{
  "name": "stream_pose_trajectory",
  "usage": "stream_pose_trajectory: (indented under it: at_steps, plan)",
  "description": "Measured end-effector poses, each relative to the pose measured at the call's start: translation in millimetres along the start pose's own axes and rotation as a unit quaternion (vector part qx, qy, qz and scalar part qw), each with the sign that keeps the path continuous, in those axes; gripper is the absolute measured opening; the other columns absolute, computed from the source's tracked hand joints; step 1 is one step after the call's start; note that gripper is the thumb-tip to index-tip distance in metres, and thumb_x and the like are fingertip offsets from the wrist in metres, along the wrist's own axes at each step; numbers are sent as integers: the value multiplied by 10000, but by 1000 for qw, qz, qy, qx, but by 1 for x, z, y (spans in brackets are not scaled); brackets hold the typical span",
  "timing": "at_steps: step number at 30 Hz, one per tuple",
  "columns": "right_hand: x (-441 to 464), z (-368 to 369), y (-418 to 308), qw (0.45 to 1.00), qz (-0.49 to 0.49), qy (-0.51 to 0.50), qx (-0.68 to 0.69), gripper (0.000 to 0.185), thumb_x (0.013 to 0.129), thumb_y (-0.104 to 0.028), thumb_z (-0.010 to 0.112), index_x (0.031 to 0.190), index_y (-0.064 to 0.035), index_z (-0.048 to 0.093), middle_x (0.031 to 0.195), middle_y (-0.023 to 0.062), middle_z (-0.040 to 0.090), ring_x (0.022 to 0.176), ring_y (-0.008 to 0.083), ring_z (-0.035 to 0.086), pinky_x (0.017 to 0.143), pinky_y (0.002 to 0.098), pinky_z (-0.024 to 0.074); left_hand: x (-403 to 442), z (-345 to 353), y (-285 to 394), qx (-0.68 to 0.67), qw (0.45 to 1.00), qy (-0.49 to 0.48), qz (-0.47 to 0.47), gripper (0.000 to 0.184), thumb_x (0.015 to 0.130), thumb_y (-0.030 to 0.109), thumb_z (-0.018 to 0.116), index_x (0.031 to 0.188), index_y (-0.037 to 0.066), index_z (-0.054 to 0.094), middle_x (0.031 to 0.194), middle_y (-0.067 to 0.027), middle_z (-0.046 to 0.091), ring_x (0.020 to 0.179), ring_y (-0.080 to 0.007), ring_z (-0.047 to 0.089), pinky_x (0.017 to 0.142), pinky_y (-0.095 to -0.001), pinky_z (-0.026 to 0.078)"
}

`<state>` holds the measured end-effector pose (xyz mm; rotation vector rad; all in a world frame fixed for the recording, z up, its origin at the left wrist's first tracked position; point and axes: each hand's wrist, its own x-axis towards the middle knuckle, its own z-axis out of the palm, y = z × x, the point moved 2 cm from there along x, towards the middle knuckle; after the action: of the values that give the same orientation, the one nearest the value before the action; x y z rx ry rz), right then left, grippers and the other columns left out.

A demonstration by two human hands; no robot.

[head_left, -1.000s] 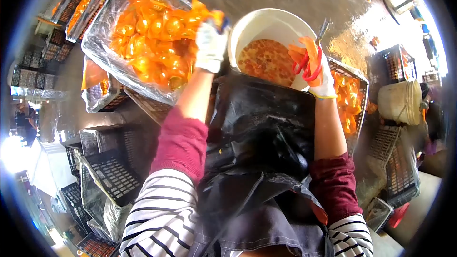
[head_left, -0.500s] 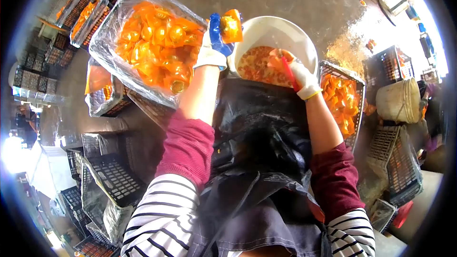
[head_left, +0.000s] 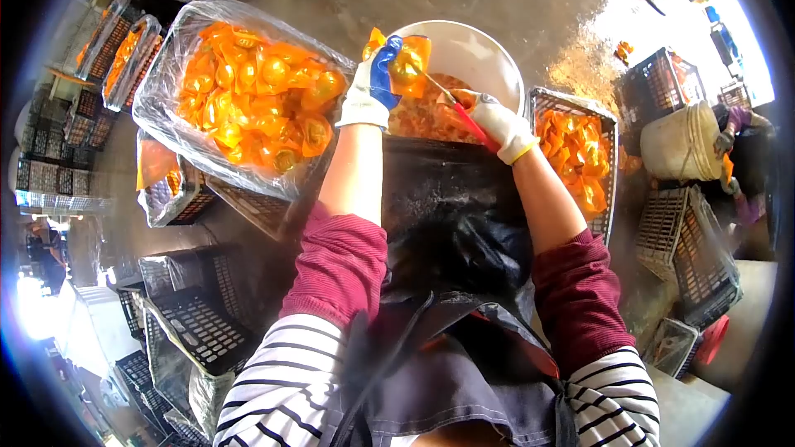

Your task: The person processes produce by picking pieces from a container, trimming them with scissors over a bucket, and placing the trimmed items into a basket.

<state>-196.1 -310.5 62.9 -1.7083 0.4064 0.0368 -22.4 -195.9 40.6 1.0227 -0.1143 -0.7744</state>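
My left hand (head_left: 374, 83), in a white and blue glove, is closed around an orange plastic packet (head_left: 411, 64) at the left rim of a white bucket (head_left: 489, 54). My right hand (head_left: 495, 122), in a white glove with stained fingers, grips a thin-bladed knife by its red handle (head_left: 472, 122). The blade points up and left, its tip at or very near the packet; contact is unclear. Reddish, chunky liquid (head_left: 418, 120) lies in the bucket below both hands. To the left, a plastic-lined crate (head_left: 157, 87) holds many similar packets (head_left: 257, 87).
Right of the bucket stands a black crate (head_left: 611, 165) of orange wrappers (head_left: 571, 153). Farther right, another person's gloved hand (head_left: 724, 142) is beside a whitish bucket (head_left: 679, 149). Stacked black crates (head_left: 199, 314) stand at lower left. A black plastic sheet (head_left: 455, 190) covers my lap.
My right hand has moved left and up from over the bucket, bringing the knife to the packet. My left hand still holds the packet, now tilted differently. The view has shifted slightly.
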Motion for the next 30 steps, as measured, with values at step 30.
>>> stream_pose_trajectory:
  at_steps: [30]
  plan:
    - [26,-3,25,995,37,93,-28,383,855,-384,649,1062,-62,634,854,60,653,774,126,566,673,284,432,19,-9,-37,226,973,24,-42,367,876,197,586,1141,-57,588,1077,-175,652,962,-228,642,804,-328,529]
